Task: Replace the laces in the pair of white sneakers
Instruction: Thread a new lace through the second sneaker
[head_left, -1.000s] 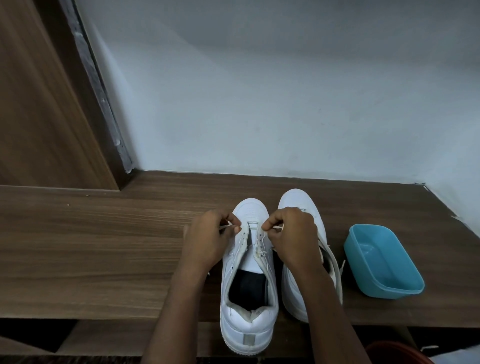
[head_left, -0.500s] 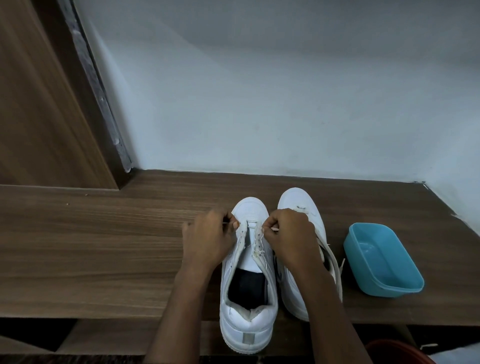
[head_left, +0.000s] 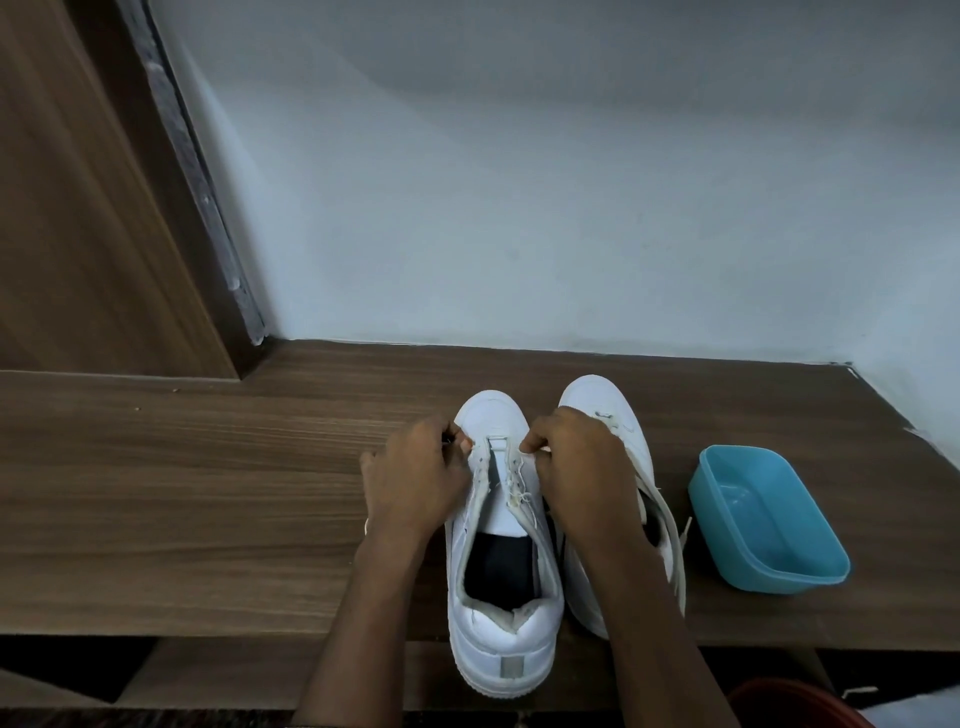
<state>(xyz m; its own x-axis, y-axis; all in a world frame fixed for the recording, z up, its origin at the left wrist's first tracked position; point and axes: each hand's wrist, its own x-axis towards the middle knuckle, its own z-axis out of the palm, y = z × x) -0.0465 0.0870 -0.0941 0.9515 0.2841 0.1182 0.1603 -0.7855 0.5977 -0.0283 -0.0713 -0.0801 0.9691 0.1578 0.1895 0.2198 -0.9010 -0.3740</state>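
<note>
Two white sneakers stand side by side on the wooden shelf (head_left: 208, 493), both with the toe toward 12 o'clock. The open sneaker (head_left: 504, 639) is in the middle, and its heel comes a little over the front edge of the shelf. A white lace (head_left: 498, 439) makes one short bar across its lowest eyelets, near the toe.

The left hand (head_left: 415, 478) is at 9 o'clock of this bar and the right hand (head_left: 582, 467) at 3 o'clock. The hands are apart, with the tongue between them. Each has its fingers curled and pinches one end of the lace at the eyelet row.

The second sneaker (head_left: 608, 410) is at 3 o'clock of the first, partly hidden under the right hand and forearm. At 3 o'clock of the pair, near but not touching, is a blue plastic container (head_left: 769, 519).
</note>
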